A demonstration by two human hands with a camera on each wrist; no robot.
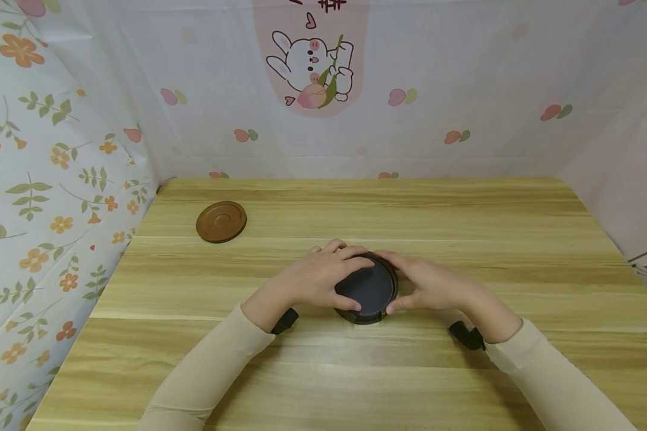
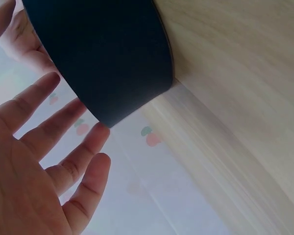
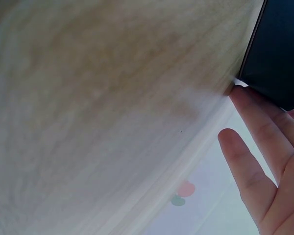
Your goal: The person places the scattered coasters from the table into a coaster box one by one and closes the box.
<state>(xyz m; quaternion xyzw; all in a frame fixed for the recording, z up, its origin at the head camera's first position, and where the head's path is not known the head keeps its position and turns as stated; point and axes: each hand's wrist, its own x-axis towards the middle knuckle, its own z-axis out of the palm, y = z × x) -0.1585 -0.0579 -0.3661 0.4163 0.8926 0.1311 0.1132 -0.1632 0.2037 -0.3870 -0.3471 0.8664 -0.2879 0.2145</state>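
A round black coaster holder (image 1: 364,319) stands on the table, with a dark stitched coaster (image 1: 374,287) at its top. My left hand (image 1: 323,275) holds it from the left, thumb and index finger over the top rim; in the left wrist view, other fingertips touch or nearly touch its tall dark side. My right hand (image 1: 428,284) spans the right side, thumb at the near edge and fingers at the far edge. The right wrist view shows fingers (image 3: 267,129) against its lower edge, one finger apart. The holder's inside is hidden.
A brown round coaster (image 1: 221,222) with a ringed centre lies at the table's back left. The wood-grain table (image 1: 463,227) meets a patterned cloth (image 1: 194,120) at the back, with flowered cloth along the left. Dark wrist devices (image 1: 466,335) sit beneath both wrists.
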